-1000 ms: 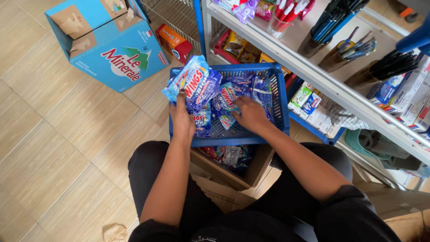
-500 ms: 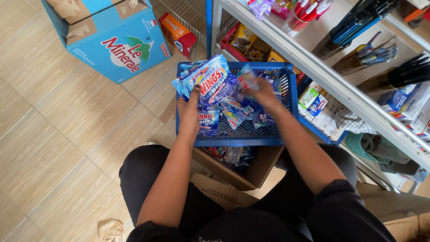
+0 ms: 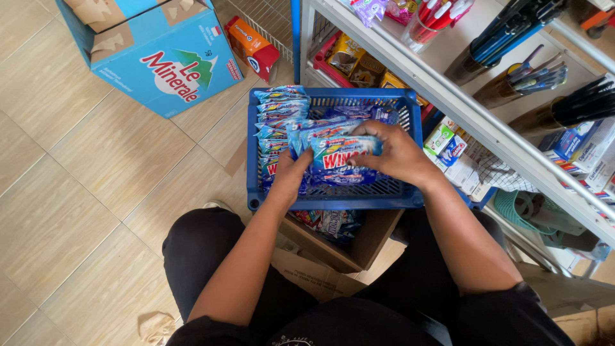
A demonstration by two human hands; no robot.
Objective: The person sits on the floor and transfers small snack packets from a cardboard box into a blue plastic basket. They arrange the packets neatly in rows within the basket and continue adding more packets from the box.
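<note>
A blue plastic basket (image 3: 333,195) rests over an open cardboard box (image 3: 359,247) in front of my knees. Inside it, several blue sachet packets (image 3: 278,118) stand in a row along the left wall. My left hand (image 3: 289,176) and my right hand (image 3: 397,154) together grip a bundle of blue packets (image 3: 339,154) with a red and white label, held over the middle of the basket. More of the same packets lie in the cardboard box beneath.
A large blue carton (image 3: 154,54) stands on the tiled floor at upper left, an orange box (image 3: 253,46) beside it. A white shelf (image 3: 487,109) at right carries pens in cups, small boxes and snack packs. A green basket (image 3: 519,211) sits low on the right.
The loose pile of packets is now a tidy row against the basket's left wall. Both hands have come together on one bundle at the centre. The camera has shifted closer.
</note>
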